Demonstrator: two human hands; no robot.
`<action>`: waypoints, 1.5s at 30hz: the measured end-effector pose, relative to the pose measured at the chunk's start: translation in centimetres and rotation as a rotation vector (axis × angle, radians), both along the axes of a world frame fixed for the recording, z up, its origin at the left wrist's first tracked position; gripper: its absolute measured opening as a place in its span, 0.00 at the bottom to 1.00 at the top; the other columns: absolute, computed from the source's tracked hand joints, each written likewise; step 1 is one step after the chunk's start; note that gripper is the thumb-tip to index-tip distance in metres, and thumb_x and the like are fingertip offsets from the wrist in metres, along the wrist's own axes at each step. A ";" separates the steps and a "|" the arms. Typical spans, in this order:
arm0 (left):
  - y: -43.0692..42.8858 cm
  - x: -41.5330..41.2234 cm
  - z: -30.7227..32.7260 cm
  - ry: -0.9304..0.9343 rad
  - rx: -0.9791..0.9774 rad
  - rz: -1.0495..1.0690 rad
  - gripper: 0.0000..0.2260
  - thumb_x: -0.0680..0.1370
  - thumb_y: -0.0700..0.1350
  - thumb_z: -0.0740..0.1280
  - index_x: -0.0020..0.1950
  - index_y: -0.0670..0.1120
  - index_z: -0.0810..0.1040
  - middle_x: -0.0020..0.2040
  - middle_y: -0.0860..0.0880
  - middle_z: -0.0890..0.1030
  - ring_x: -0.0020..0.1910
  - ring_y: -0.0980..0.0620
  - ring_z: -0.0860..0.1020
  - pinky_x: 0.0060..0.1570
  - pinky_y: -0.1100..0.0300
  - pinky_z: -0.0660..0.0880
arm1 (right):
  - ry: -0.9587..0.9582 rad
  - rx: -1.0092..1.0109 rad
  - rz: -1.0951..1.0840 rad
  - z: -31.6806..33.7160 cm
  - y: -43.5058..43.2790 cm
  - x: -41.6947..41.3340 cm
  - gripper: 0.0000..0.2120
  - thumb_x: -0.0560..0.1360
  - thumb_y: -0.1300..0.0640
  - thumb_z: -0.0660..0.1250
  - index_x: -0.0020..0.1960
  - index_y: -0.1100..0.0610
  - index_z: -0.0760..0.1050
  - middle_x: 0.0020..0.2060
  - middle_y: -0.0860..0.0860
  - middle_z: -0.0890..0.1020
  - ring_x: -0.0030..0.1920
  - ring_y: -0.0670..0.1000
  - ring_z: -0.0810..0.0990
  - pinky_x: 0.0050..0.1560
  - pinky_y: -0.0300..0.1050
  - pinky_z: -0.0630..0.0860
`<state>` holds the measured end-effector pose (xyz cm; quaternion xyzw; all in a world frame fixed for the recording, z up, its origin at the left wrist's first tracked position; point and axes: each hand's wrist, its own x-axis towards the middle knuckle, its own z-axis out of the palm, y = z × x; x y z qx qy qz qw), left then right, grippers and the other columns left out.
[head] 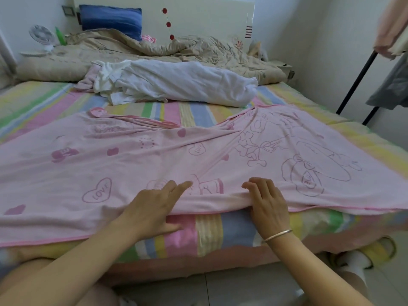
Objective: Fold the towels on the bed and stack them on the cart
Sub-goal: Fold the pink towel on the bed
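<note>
A large pink towel [154, 155] with heart and cartoon prints lies spread across the near half of the bed, wrinkled through its middle. My left hand [152, 208] rests on its near hem, fingers on top and thumb below the edge. My right hand [268, 202], a bangle at its wrist, pinches the same hem a little to the right. Behind the pink towel lies a crumpled heap of white towels [181, 85], with a pale pink cloth [88, 80] poking out at its left. No cart is in view.
The bed [209, 230] has a pastel striped sheet. A beige quilt [136, 51], a blue pillow [110, 19] and a small white fan [42, 36] lie by the headboard. A black clothes rack [355, 82] with hanging garments stands at the right. Slippers [362, 255] sit on the floor.
</note>
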<state>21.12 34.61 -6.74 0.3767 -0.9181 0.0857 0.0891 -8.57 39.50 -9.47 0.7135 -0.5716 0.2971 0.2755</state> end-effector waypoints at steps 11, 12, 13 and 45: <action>3.7 0.5 -1.0 0.029 -0.159 -0.338 0.08 0.66 0.40 0.65 0.43 0.48 0.73 0.42 0.50 0.74 0.39 0.49 0.73 0.37 0.57 0.72 | 0.009 0.210 0.158 -1.8 6.9 -1.3 0.04 0.67 0.61 0.66 0.41 0.54 0.76 0.37 0.49 0.75 0.35 0.52 0.72 0.33 0.43 0.68; 4.1 0.6 -1.4 0.004 -0.056 -0.330 0.07 0.66 0.42 0.64 0.42 0.49 0.71 0.39 0.52 0.73 0.35 0.51 0.71 0.32 0.58 0.69 | 0.012 0.270 0.163 -2.3 7.2 -1.4 0.04 0.67 0.60 0.66 0.41 0.53 0.76 0.36 0.48 0.75 0.35 0.52 0.72 0.33 0.42 0.67; 4.6 0.8 -1.7 -0.006 0.046 -0.310 0.07 0.66 0.44 0.63 0.42 0.51 0.69 0.37 0.54 0.72 0.33 0.53 0.70 0.29 0.59 0.67 | 0.027 0.332 0.167 -2.7 7.4 -1.4 0.05 0.66 0.58 0.68 0.41 0.52 0.76 0.36 0.47 0.74 0.35 0.51 0.73 0.32 0.42 0.67; -8.9 29.0 2.1 0.783 0.152 1.048 0.04 0.76 0.46 0.66 0.42 0.53 0.79 0.40 0.57 0.81 0.43 0.51 0.81 0.44 0.55 0.77 | -0.109 0.784 0.326 4.8 -24.0 35.9 0.18 0.80 0.50 0.59 0.68 0.52 0.69 0.66 0.52 0.71 0.67 0.54 0.67 0.62 0.48 0.68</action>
